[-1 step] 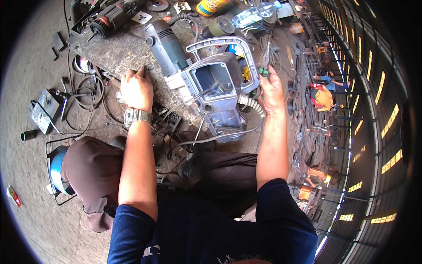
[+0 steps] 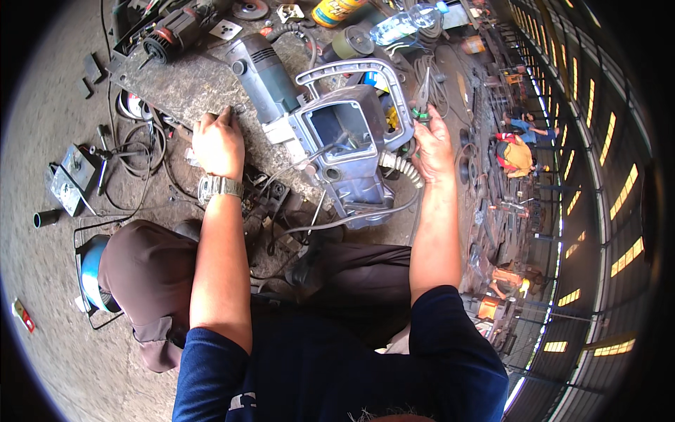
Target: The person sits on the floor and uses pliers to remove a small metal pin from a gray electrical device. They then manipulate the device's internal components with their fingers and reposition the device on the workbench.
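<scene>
My right hand (image 2: 434, 146) is closed around long-nose pliers (image 2: 423, 98) with green on their handles; the jaws point away from me. It is beside the loop handle (image 2: 402, 95) of a large, opened power tool. The tool's grey metal housing (image 2: 344, 172) has a square opening with a wire inside, and a dark motor body (image 2: 264, 81) extends to its far left. A pale ribbed cable sleeve (image 2: 401, 167) comes out near my right wrist. My left hand (image 2: 219, 144) rests on the worn slab (image 2: 183, 88) left of the tool, fingers bent forward, their tips partly hidden.
Another motor (image 2: 169, 35) lies at the far left. A water bottle (image 2: 408, 24), a yellow can (image 2: 336, 10) and a dark cylinder (image 2: 353, 43) are behind the tool. Cables (image 2: 151, 151) and a metal plate (image 2: 72, 179) are at left. Several people (image 2: 517, 155) are in the distance.
</scene>
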### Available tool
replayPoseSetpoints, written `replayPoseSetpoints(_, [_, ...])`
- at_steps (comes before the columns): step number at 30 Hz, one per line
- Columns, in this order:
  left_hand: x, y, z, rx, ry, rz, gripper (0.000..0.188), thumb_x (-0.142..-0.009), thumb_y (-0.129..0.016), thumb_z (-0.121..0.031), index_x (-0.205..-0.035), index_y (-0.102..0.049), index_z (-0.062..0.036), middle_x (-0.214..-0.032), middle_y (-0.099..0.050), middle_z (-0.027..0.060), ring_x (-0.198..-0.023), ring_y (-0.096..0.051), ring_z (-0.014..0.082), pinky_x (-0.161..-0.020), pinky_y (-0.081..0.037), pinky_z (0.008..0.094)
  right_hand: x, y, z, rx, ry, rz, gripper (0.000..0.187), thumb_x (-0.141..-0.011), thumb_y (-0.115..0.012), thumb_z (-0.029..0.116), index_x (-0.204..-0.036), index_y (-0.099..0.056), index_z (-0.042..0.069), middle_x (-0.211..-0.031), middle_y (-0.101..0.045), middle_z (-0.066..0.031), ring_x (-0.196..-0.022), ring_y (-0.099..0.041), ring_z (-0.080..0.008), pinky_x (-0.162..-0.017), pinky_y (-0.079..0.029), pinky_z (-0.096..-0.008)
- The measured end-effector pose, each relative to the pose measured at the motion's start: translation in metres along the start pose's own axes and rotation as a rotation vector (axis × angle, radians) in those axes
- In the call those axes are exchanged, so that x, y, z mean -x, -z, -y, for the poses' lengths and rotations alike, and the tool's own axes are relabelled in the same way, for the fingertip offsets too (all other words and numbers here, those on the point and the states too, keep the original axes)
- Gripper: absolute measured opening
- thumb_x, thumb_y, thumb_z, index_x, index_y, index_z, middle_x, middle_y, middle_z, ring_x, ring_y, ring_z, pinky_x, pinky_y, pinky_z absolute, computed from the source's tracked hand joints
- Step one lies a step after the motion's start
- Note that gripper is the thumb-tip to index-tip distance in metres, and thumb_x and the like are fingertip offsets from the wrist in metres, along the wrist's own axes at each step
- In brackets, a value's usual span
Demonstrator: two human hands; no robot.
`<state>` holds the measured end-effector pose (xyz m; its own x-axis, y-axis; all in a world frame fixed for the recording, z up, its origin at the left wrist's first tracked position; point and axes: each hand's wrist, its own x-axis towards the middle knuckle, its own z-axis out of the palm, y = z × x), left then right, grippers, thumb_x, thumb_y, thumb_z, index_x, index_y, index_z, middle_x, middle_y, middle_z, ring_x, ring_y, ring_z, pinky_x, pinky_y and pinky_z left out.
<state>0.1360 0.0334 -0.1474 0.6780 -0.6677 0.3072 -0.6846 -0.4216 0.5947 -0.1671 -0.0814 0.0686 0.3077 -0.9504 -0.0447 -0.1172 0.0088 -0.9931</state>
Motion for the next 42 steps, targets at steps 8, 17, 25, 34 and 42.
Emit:
replayPoseSetpoints(8, [-0.006,-0.001,-0.001,0.076,0.013,-0.039,0.024,-0.094,-0.074,-0.023,-0.113,-0.082,-0.0112,-0.094,-0.070,0.0155,-0.094,-0.067,0.0368,-0.087,-0.054,0.0457,-0.008,-0.003,0.003,0.000,0.025,0.004,0.041,-0.102,-0.063,-0.001,-0.142,-0.055,-0.002,-0.123,-0.069,-0.0079,-0.107,-0.069,-0.0151,-0.096,-0.056,-0.0303])
replayPoseSetpoints(17, [0.008,-0.003,0.005,0.368,0.113,-0.217,0.027,-0.086,-0.077,-0.008,-0.113,-0.073,-0.0038,-0.098,-0.059,0.0182,-0.090,-0.063,0.0391,-0.080,-0.054,0.0471,-0.015,0.014,-0.010,0.062,0.030,-0.078,0.067,-0.102,-0.066,0.008,-0.159,-0.035,-0.007,-0.120,-0.073,-0.0144,-0.090,-0.072,-0.0148,-0.078,-0.058,-0.0260])
replayPoseSetpoints(25, [0.001,0.004,-0.007,0.169,0.100,-0.117,0.023,-0.084,-0.082,-0.025,-0.102,-0.080,-0.0109,-0.098,-0.067,0.0112,-0.101,-0.064,0.0342,-0.088,-0.049,0.0488,-0.015,0.028,-0.016,0.051,0.028,-0.068,0.078,-0.103,-0.065,0.004,-0.164,-0.019,-0.008,-0.128,-0.069,-0.0187,-0.109,-0.074,-0.0236,-0.096,-0.060,-0.0363])
replayPoseSetpoints(34, [-0.007,0.000,-0.017,0.048,0.037,-0.036,0.021,-0.085,-0.082,-0.032,-0.102,-0.082,-0.0193,-0.102,-0.069,0.0046,-0.107,-0.060,0.0303,-0.093,-0.043,0.0497,-0.015,0.027,-0.014,0.022,0.013,-0.031,0.079,-0.103,-0.064,0.003,-0.165,-0.016,-0.008,-0.130,-0.068,-0.0211,-0.111,-0.073,-0.0252,-0.098,-0.059,-0.0381])
replayPoseSetpoints(42, [-0.027,0.046,-0.050,1.456,0.442,0.059,0.018,-0.103,-0.072,-0.005,-0.118,-0.075,0.0030,-0.107,-0.076,0.0071,-0.087,-0.065,0.0105,-0.079,-0.053,0.0252,-0.014,0.025,-0.014,-0.002,-0.025,-0.009,0.072,-0.104,-0.062,0.001,-0.163,-0.022,-0.009,-0.140,-0.062,-0.0189,-0.118,-0.070,-0.0242,-0.102,-0.058,-0.0379])
